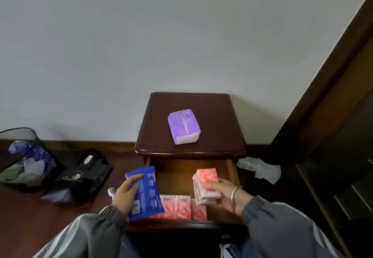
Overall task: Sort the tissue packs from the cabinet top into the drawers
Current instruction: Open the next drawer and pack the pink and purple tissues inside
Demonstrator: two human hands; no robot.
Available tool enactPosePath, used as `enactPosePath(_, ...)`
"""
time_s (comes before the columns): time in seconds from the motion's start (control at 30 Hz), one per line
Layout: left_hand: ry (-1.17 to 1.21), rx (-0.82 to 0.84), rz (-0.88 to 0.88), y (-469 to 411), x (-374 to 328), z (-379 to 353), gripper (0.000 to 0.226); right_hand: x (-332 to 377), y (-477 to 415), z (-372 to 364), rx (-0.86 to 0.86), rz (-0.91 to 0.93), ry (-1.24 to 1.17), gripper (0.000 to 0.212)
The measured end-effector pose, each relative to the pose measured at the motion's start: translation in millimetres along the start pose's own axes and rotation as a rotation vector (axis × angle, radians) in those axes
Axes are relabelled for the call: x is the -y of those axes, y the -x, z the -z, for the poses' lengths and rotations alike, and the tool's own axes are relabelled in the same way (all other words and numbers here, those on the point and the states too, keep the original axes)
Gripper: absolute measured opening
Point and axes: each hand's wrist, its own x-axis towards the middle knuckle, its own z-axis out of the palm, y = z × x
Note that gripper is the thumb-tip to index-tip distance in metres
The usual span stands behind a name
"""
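— Tissue packs (182,207): location, grip?
— Pink stack (206,185) pinched by right hand (226,193) over open drawer (232,169); left hand (126,194) fingers curl round blue pack (144,193); purple pack (184,125) mid cabinet top (218,112). Likely light, soft, slick: grip flat sides.

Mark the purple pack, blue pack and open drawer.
purple pack (184,125), head view, middle of top face.
blue pack (150,195), head view, printed face, right half.
open drawer (175,172), head view, bare floor near its back.

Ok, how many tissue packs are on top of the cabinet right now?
1: the purple pack, lying near the middle of the cabinet top. The whole top is in view, so none is hidden there.
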Motion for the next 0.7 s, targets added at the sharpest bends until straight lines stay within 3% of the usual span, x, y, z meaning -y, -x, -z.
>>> enactPosePath(0.2, 0.095, -0.068, 0.108, 4.4, 35.8, 2.6, 0.030, -42.0, -29.3, 7.3, -0.078, -0.097, 0.051, 0.076)
enactPosePath(0.3, 0.101, -0.074, 0.131, 2.6, 39.0, -0.2, 0.029, -47.1, -45.2, 11.8, -0.174, -0.099, 0.196, 0.072)
enactPosePath(0.37, 0.102, -0.077, 0.137, 0.9, 40.4, -0.1, 0.029, -42.5, -50.8, 16.9, -0.184, -0.098, 0.453, 0.066)
enactPosePath(0.47, 0.118, -0.076, 0.150, -1.5, 43.0, 1.9, 0.028, -21.3, -55.1, 25.5, -0.061, -0.086, 0.895, 0.062)
enactPosePath(0.6, 0.123, -0.058, 0.149, -3.7, 46.9, 2.5, 0.028, 10.6, -58.8, 11.8, 0.234, -0.127, 1.400, 0.073)
enactPosePath(0.7, 0.117, -0.044, 0.153, -4.9, 49.4, 3.0, 0.027, 22.3, -61.9, -5.8, 0.428, -0.147, 1.578, 0.070)
